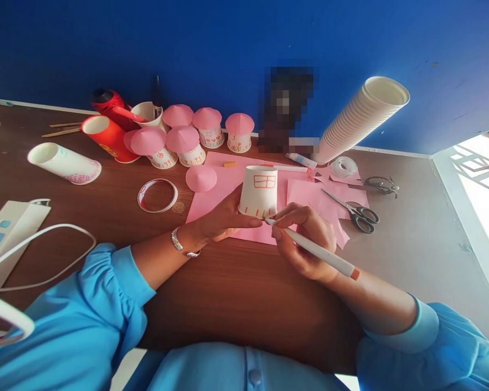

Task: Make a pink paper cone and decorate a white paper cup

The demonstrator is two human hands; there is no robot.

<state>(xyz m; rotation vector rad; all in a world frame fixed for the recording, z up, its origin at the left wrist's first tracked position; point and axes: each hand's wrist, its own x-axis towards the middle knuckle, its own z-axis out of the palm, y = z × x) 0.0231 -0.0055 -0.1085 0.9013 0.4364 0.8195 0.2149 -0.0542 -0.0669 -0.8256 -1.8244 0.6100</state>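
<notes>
A white paper cup stands upside down on pink paper; an orange window and short orange strokes are drawn on it. My left hand grips the cup's lower rim from the left, thumb against it. My right hand is closed on a white marker with an orange end, its tip touching the cup's bottom edge.
Several cups with pink cone roofs stand at the back, beside a red cup and a lying white cup. A tilted cup stack, scissors, tape, a glue tube, a cut rim ring and a power strip lie around.
</notes>
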